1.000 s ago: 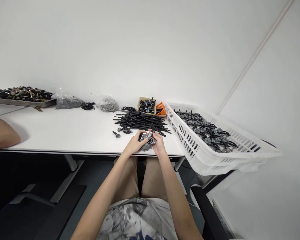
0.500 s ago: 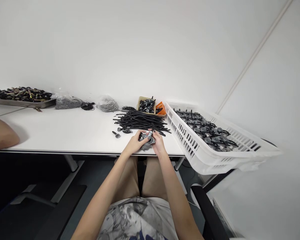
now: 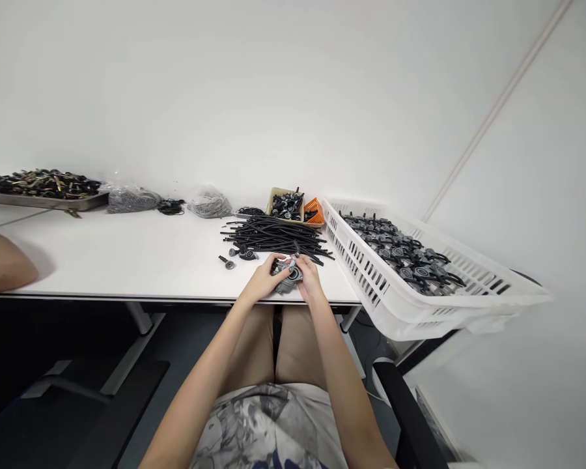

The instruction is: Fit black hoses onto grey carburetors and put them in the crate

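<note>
Almost nothing has shifted; the grey metal part (image 3: pixel 288 276) only turned slightly between the hands

Left hand (image 3: pixel 262 280) and right hand (image 3: pixel 310 281) both close around it at the table (image 3: pixel 127 260) edge, just before the black hoses (image 3: pixel 273 236). It looks rigid, dense and knobbly; its body is the best hold

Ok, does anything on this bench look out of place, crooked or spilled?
One thing: the white slotted crate of grey parts sits past the table's right edge and looks tilted, so its support is unclear. A few small black pieces lie loose beside the black tube pile. Both hands, left and right, grip a grey metal part.
</note>
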A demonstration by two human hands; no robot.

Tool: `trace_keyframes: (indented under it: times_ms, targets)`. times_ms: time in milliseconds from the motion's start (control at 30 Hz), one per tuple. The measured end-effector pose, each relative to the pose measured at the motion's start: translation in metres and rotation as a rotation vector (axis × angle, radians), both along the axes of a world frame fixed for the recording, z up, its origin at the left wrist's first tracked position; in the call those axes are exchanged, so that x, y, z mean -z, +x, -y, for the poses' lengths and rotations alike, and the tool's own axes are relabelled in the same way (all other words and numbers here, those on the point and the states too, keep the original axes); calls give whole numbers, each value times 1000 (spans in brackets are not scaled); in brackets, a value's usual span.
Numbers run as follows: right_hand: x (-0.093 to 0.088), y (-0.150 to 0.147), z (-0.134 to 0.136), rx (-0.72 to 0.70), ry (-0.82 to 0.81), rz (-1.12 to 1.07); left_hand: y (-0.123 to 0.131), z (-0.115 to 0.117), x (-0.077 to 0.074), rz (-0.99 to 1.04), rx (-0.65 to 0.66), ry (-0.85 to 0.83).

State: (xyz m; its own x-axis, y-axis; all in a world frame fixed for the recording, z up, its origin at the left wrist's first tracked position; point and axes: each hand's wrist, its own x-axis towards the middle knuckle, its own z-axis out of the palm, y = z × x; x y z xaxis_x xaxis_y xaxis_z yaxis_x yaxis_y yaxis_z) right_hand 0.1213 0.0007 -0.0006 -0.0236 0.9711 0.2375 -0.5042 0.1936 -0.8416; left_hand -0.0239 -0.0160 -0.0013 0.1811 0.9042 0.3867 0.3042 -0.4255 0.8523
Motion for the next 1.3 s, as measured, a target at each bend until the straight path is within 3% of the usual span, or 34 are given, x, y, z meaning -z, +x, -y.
trace_keyframes:
  times_ms: [967,1300]
  targets:
    - [-3,3,5,-56,9,-38,0,2,-1,-24,-21,22]
    - [-1,2,2,-6,-11,-3,0,2,-1,-10,-15,9]
